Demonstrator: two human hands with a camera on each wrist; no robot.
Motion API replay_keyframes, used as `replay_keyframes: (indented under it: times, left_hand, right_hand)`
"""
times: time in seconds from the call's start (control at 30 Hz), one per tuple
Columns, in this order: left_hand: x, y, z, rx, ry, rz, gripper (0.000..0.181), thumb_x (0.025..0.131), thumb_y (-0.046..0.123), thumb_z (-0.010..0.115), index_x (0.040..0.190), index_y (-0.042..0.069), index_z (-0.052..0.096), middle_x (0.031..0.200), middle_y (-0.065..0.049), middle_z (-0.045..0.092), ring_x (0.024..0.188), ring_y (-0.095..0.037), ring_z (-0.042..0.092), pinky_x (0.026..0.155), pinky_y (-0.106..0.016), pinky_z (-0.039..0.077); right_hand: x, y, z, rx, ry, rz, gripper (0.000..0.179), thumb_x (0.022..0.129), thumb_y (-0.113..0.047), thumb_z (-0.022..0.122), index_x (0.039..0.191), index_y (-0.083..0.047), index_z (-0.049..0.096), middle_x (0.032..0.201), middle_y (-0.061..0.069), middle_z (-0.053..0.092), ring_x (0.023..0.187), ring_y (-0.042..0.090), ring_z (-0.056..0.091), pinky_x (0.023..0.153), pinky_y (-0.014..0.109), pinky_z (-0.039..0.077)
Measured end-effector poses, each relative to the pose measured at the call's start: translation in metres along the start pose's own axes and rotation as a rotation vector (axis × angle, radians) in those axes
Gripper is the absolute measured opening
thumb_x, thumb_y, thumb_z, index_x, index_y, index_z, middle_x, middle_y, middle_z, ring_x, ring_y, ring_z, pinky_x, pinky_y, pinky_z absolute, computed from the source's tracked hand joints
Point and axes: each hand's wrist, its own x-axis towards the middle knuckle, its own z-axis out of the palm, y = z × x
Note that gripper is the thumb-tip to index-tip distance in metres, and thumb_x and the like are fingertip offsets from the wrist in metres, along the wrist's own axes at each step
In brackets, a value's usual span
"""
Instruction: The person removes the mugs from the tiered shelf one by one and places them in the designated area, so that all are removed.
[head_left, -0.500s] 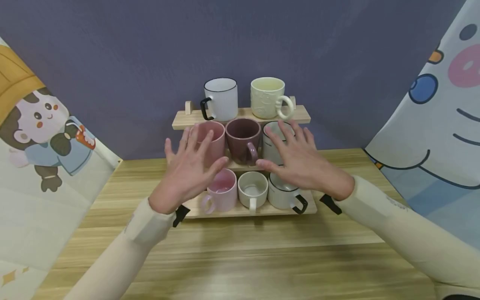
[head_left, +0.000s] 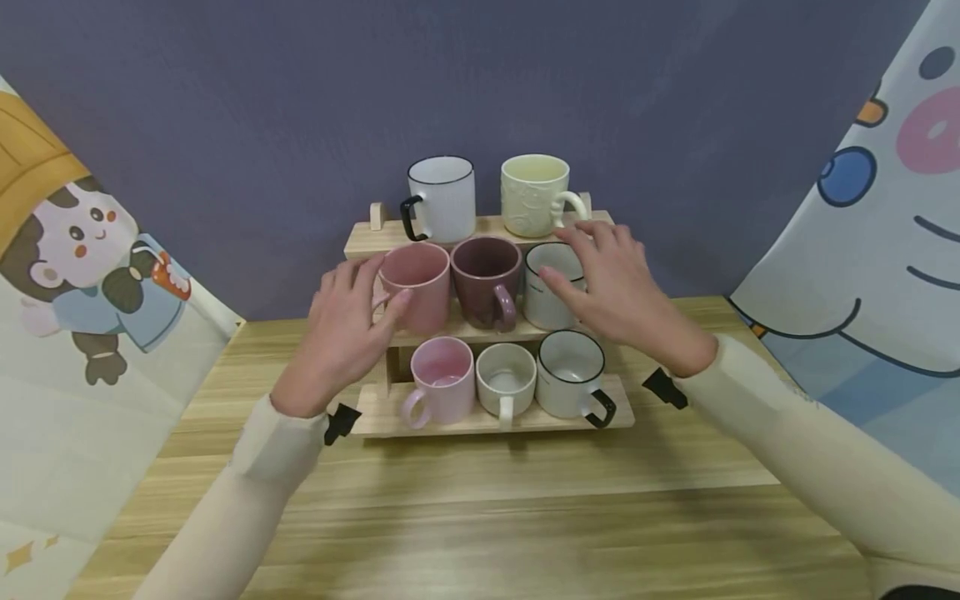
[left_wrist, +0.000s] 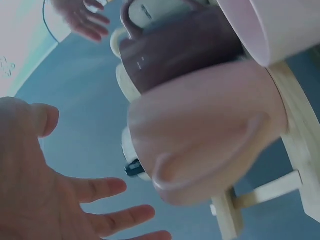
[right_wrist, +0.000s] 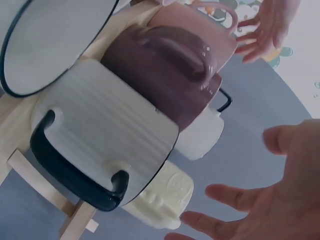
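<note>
My left hand hovers just left of a pink mug on the middle tier of a wooden rack, fingers spread and apart from it in the left wrist view. On that tier's right, a white mug with a dark rim has my right hand beside it. The right wrist view shows this mug's black handle and a gap between it and my loosely bent fingers. Between the two stands a dark mauve mug, its handle facing forward. Neither hand holds anything.
The top tier carries a white mug with a black handle and a pale yellow mug. Below, a light pink mug, a small cream cup and another black-rimmed white mug line the lowest tier. A blue-grey wall rises behind.
Both hands have drawn outward from over the middle mugs, the left one to the left and the right one to the right. Their fingers are now more bent. The mugs have stayed in place.
</note>
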Motion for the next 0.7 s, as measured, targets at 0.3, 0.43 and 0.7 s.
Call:
replay_keyframes:
  times: [0.3,0.43,0.7]
  left_hand:
    - [-0.004,-0.025,-0.001,-0.106,0.011,-0.059,0.060,0.098,0.044,0.043,0.141,0.002,0.038,0.132,-0.023,0.038,0.121,-0.039,0.035,0.098,-0.054,0.029]
    - [-0.005,-0.035,0.000,-0.126,-0.011,-0.101,0.062,0.099,0.045,0.039,0.141,-0.001,0.037,0.134,-0.025,0.037,0.124,-0.040,0.033,0.100,-0.055,0.027]
    - [-0.007,-0.050,0.006,-0.116,0.000,-0.162,0.062,0.099,0.046,0.037,0.139,-0.002,0.039,0.133,-0.025,0.038,0.123,-0.040,0.035,0.099,-0.056,0.028]
  right_hand:
    - [0.012,0.015,-0.004,0.050,0.004,0.083,0.058,0.096,-0.042,0.048,0.139,-0.002,0.043,0.133,0.024,0.039,0.118,0.041,0.033,0.093,0.056,0.028]
    - [0.016,0.019,-0.008,0.076,0.030,0.101,0.057,0.097,-0.041,0.047,0.136,0.000,0.045,0.129,0.025,0.042,0.116,0.041,0.035,0.094,0.054,0.029]
    - [0.028,0.024,-0.012,0.107,0.089,0.103,0.055,0.096,-0.038,0.048,0.133,0.002,0.047,0.128,0.025,0.044,0.117,0.041,0.036,0.095,0.052,0.030]
